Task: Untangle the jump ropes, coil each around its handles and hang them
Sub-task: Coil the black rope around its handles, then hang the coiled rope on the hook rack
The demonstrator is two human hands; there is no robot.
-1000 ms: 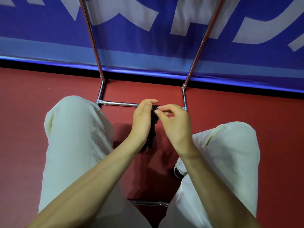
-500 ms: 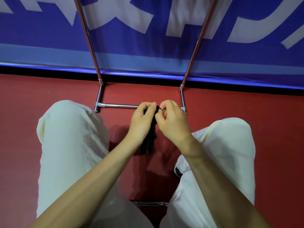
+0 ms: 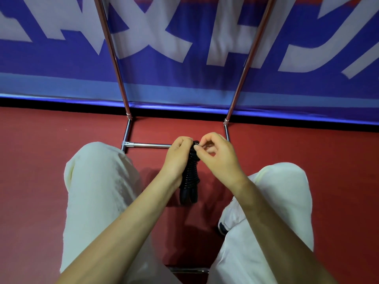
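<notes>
A black jump rope (image 3: 190,177) is coiled tightly around its two black handles, whose ends point down toward me. My left hand (image 3: 177,156) grips the bundle from the left side, fingers curled round its upper part. My right hand (image 3: 217,154) pinches the rope's end at the top of the bundle between thumb and fingertips. The bundle is held between my knees, above the red floor. No other rope is in view.
A metal rack (image 3: 147,144) stands just ahead: a low crossbar on the floor and two uprights rising past a blue banner (image 3: 184,78) with white lettering. My knees in white trousers (image 3: 98,181) flank the hands. A shoe (image 3: 222,227) shows under my right leg.
My right hand has lifted slightly off the bundle's top and opened its curl, still pinching the rope end. The left hand keeps its grip. The view has tilted a little.
</notes>
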